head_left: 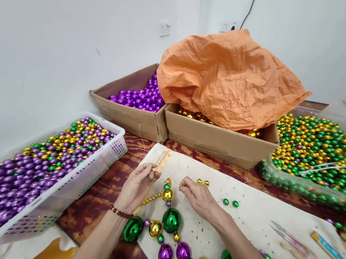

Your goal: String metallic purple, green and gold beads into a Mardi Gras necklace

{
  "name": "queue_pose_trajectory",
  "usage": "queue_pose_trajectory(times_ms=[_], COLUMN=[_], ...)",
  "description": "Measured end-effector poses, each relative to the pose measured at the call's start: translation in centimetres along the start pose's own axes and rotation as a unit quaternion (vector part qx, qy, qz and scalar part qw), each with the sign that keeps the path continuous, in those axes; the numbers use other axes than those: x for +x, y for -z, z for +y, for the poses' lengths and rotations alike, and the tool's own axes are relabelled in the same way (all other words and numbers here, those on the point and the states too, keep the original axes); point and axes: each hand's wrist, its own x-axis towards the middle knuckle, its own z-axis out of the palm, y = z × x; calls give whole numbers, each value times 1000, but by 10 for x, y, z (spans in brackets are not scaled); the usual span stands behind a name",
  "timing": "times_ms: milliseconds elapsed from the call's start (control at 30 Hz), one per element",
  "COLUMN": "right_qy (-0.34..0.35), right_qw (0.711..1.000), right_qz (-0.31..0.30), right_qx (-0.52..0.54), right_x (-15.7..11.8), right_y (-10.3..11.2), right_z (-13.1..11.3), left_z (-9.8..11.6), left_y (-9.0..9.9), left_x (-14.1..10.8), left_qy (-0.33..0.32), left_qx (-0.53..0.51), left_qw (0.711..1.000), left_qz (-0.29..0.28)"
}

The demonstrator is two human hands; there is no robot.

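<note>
My left hand [138, 185], with a brown bead bracelet at its wrist, is closed in a pinch. My right hand [198, 195] pinches too, a short way to the right. A thin, barely visible string runs between the fingertips of both. Just below them the end of a bead necklace [171, 220] lies on the white cloth [198, 235], made of large and small shiny green, gold and purple balls. A strand of small gold beads [151, 198] branches off near its top. More of the necklace passes under my right forearm.
Pink-handled scissors [293, 241] and a blue-and-orange cutter [333, 253] lie right. Loose green beads [230, 202] are near my right hand. A white basket [85, 177], cardboard boxes [218, 139] under an orange sack [234, 82], and a clear tub [309, 187] surround the cloth.
</note>
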Motion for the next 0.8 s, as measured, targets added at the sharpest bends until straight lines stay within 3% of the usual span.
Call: queue_pose_trajectory(times_ms=[100, 200, 300, 400, 467, 533, 600, 700, 733, 800], right_qy=[22, 34, 20, 8, 0, -9, -16, -14, -11, -7], right_qw=[997, 986, 986, 989, 991, 994, 997, 999, 999, 998], right_qz=[-27, -47, -42, -34, -27, -20, -21, -41, -47, -48], right_qx=[-69, -156, -161, -144, -127, -106, -74, -12, 8, 45], right_x=[-5, -5, -1, 6, 9, 11, 10, 8, 7, 4], right_y=[0, 1, 2, 3, 3, 2, -1, -12, -17, -22], right_z=[-3, -5, -2, 1, 3, 6, 10, 15, 16, 17], left_z=[12, 22, 25, 26, 29, 35, 39, 32, 26, 13], left_y=[11, 19, 20, 18, 16, 13, 10, 1, -2, -8], left_x=[1, -6, -15, -21, -23, -25, -26, -26, -25, -22], left_qy=[-32, -55, -47, -35, -17, 1, 11, 5, 3, 12], left_qx=[145, 371, 526, 609, 628, 596, 515, 311, 230, 84], left_qw=[989, 927, 844, 763, 736, 755, 814, 930, 959, 987], left_qz=[24, 4, -94, -212, -253, -272, -268, -194, -167, -139])
